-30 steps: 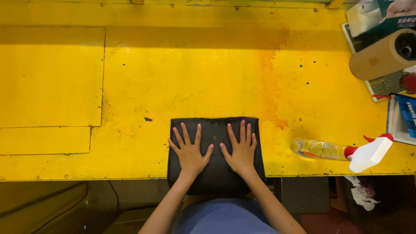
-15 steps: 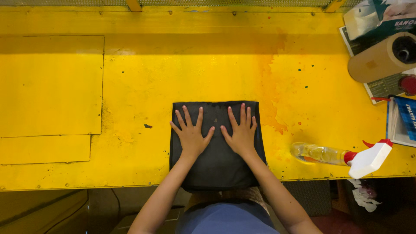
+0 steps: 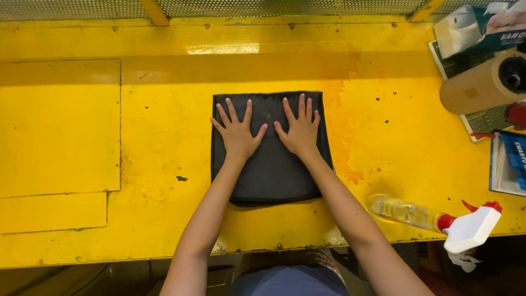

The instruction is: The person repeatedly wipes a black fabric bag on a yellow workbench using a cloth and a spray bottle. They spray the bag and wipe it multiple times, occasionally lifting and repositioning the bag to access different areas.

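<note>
Both hands flat, fingers spread; arms extended.

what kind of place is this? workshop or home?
Likely a workshop or factory station: a scuffed yellow metal workbench with a mesh guard behind, a brown paper roll and a spray bottle. Both hands press a folded dark cloth.

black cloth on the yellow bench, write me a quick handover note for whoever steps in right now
Left hand: flat, fingers spread, palm down on the black cloth, holding nothing.
Right hand: likewise flat on the cloth, beside the left, thumbs close together.
Cloth: folded into a rough square, lying flat mid-way along the yellow bench, its near edge short of the bench's front edge.
Nearby: spray bottle lying on its side to the right, untouched; brown paper roll at far right.
Done: cloth looks folded and pressed flat.
Left: hands are not yet lifted; the cloth remains on the bench.
</note>
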Action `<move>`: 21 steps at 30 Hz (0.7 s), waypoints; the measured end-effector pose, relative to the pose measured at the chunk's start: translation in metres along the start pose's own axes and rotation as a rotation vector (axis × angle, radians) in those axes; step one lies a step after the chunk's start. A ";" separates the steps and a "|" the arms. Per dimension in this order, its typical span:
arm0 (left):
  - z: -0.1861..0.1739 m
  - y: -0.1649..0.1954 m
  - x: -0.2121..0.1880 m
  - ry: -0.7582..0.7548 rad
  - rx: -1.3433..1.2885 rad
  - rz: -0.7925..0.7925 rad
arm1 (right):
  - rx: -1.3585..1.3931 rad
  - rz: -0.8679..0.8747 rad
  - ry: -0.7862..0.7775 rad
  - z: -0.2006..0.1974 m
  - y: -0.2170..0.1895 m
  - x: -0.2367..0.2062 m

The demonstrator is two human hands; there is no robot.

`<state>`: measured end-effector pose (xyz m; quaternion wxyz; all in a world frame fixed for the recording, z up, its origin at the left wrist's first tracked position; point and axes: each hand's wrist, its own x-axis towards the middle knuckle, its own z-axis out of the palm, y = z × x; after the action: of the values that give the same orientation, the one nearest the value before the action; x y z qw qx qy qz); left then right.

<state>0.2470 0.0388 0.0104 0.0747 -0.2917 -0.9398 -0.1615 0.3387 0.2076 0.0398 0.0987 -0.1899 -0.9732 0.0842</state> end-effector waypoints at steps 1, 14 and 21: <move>0.000 -0.001 0.009 -0.007 0.006 -0.004 | 0.000 0.001 -0.002 -0.002 -0.001 0.009; -0.006 -0.001 0.154 -0.073 0.058 -0.078 | -0.067 0.005 -0.029 -0.030 -0.004 0.155; -0.023 -0.021 0.212 -0.128 0.095 0.064 | -0.100 -0.057 0.118 -0.028 -0.004 0.175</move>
<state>0.0627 0.1251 0.0758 0.0332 -0.3276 -0.9394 -0.0954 0.1842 0.2748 0.0956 0.1486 -0.1713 -0.9737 0.0212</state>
